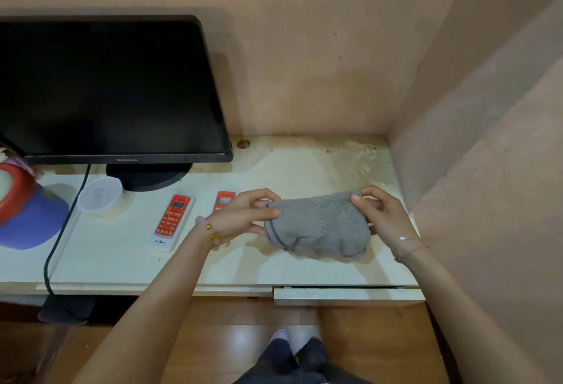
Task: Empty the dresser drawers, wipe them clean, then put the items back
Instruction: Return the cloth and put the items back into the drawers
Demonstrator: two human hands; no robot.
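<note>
Left grip (243, 213) and right grip (377, 213) pinch the grey cloth's (320, 228) upper corners over the bench (122, 261), likely readying a wipe; next, open the near-right drawer (347, 296).

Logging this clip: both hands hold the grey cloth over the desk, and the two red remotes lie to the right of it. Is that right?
Not quite. The head view shows the near remote and the far remote to the left of the grey cloth, not the right. The left hand and right hand do hold it over the desk.
</note>
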